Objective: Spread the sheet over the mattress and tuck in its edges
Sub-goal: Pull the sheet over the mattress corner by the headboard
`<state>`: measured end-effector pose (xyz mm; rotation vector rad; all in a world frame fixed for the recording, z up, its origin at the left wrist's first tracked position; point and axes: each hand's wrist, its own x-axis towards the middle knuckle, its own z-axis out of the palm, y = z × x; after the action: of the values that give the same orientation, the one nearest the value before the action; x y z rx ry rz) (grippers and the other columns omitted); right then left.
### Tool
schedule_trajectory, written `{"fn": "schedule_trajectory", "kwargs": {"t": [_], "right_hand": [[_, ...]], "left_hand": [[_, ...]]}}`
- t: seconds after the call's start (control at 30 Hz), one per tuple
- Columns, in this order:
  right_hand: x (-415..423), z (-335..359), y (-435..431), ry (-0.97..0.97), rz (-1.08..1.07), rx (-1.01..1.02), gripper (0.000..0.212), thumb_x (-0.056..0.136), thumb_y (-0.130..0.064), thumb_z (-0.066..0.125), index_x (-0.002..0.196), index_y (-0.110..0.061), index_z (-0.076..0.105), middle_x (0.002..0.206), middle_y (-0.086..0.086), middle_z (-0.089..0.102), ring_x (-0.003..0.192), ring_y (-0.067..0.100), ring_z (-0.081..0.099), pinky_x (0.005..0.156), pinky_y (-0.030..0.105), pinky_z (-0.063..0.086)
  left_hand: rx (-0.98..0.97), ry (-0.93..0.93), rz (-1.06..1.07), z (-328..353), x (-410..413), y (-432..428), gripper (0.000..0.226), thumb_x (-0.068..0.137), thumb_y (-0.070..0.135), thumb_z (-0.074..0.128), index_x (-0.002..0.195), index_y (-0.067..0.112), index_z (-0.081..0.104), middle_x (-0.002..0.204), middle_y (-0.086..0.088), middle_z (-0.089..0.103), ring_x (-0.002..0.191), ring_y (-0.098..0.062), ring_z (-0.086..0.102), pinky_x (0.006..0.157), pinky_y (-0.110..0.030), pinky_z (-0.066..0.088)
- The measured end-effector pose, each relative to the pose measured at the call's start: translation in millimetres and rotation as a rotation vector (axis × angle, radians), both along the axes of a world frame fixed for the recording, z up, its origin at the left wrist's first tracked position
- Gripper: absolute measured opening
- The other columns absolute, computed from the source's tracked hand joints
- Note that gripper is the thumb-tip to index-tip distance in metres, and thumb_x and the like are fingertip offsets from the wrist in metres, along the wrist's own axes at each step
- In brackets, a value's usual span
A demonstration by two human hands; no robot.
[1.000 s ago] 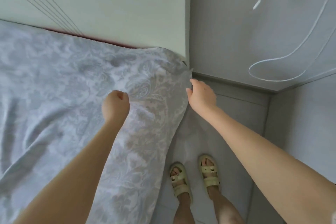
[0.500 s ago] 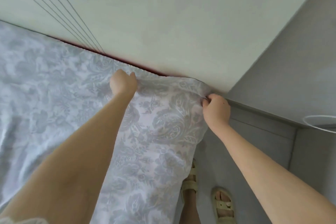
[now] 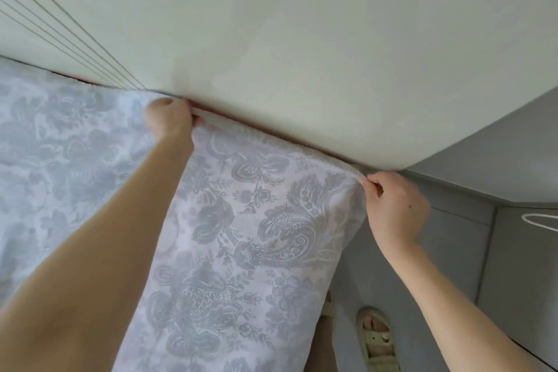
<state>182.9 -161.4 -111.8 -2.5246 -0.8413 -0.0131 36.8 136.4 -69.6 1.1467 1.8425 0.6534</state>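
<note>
- Sheet [image 3: 256,235]: thin woven cloth, white ground with a grey-blue floral and paisley print. Soft creases on the left, pulled flatter between the two hands.
- It covers the bed top and hangs over the near side towards the floor. Its upper edge is folded into a narrow roll and lies along the foot of the pale panel [image 3: 302,39].
- The mattress is hidden under the cloth. A thin dark red strip [image 3: 302,144] shows between the sheet edge and the panel.
- Panel: smooth, matt, off-white, with fine parallel grooves at upper left.
- Left hand [image 3: 170,122]: fingers curled, gripping the rolled edge right at the panel.
- Right hand [image 3: 392,208]: pinches the sheet's corner between thumb and fingers, at the end of the panel.
- Floor [image 3: 437,266]: smooth grey tiles.
- A cream strapped sandal [image 3: 377,338] is on a foot just beside the hanging cloth.
- A white cord [image 3: 540,220] loops at the right edge.
</note>
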Motion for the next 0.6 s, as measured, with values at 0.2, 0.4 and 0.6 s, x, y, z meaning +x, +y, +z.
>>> {"fn": "schedule_trajectory", "kwargs": {"t": [0.2, 0.4, 0.6], "right_hand": [[-2.8, -3.0, 13.4, -0.124, -0.112, 0.057, 0.021, 0.078, -0.016, 0.068, 0.059, -0.012, 0.062, 0.051, 0.003, 0.059, 0.041, 0.024, 0.049, 0.046, 0.019, 0.022], [-16.7, -34.0, 15.1, 0.245, -0.196, -0.111, 0.021, 0.081, -0.001, 0.055, 0.09, -0.007, 0.073, 0.073, 0.019, 0.07, 0.063, 0.039, 0.064, 0.053, 0.031, 0.038], [-36.8, -10.0, -20.3, 0.405, -0.068, -0.105, 0.036, 0.097, -0.021, 0.047, 0.131, -0.012, 0.055, 0.114, 0.012, 0.067, 0.1, 0.031, 0.064, 0.079, 0.036, 0.049]], "left_hand": [[0.105, -0.275, -0.076, -3.5, -11.6, -7.8, 0.028, 0.09, 0.001, 0.051, 0.065, 0.014, 0.049, 0.063, 0.0, 0.052, 0.052, -0.009, 0.06, 0.057, -0.026, 0.055], [-0.224, 0.048, -0.364, -37.0, -19.7, -1.1, 0.033, 0.081, -0.01, 0.053, 0.069, 0.019, 0.058, 0.067, 0.001, 0.063, 0.074, -0.02, 0.058, 0.067, -0.026, 0.05], [0.045, 0.786, -0.801, -9.0, -1.1, -32.1, 0.027, 0.089, 0.014, 0.045, 0.111, 0.004, 0.057, 0.111, -0.02, 0.059, 0.107, -0.039, 0.054, 0.088, -0.04, 0.043]]}}
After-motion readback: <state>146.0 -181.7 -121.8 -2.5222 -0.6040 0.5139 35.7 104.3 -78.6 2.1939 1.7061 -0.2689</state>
